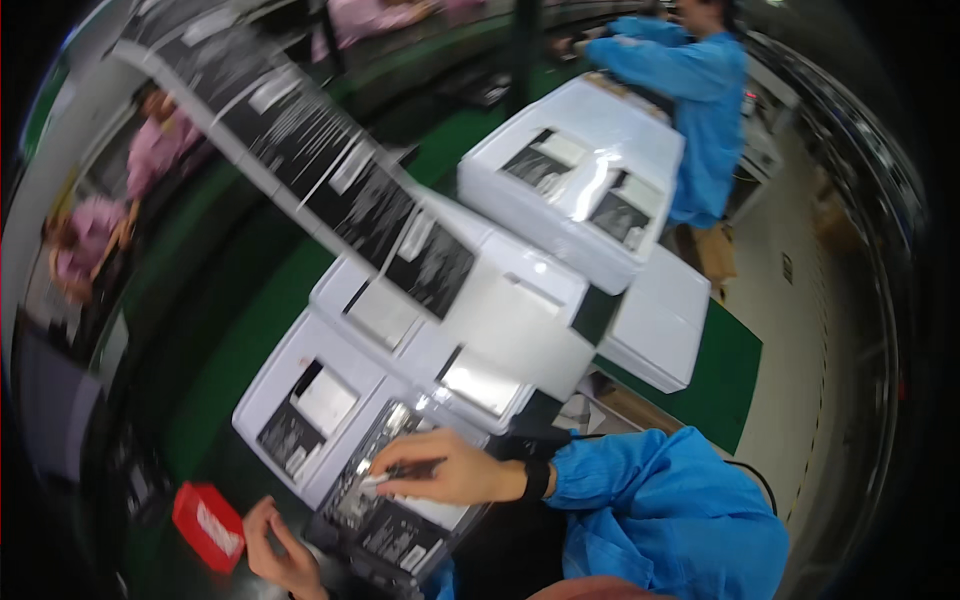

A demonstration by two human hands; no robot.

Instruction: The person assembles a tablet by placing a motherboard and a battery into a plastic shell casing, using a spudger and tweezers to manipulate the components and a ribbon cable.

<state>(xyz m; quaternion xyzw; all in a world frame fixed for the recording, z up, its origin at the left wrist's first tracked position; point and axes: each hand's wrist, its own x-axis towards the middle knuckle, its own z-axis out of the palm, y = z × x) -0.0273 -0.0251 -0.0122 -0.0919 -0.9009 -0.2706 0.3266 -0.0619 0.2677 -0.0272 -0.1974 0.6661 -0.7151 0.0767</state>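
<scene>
My right hand (450,468) is closed round a slim dark tool (415,468), possibly tweezers; blur hides its exact kind. Something small and white shows by its fingertips. Beneath this hand lies an opened electronic device (345,505) with a bare circuit board and a black labelled block. At the lower left, my left hand (280,550) has its fingers loosely bent and apart, holding nothing. It is close to a red box (208,525) with a white label and beside the device's near left corner.
A long strip of black printed labels (310,150) slants from the upper left over white trays (290,370) holding black and silver parts. More white trays (600,130) are stacked farther back. A person in blue (710,110) stands behind them; people in pink (155,140) sit at left.
</scene>
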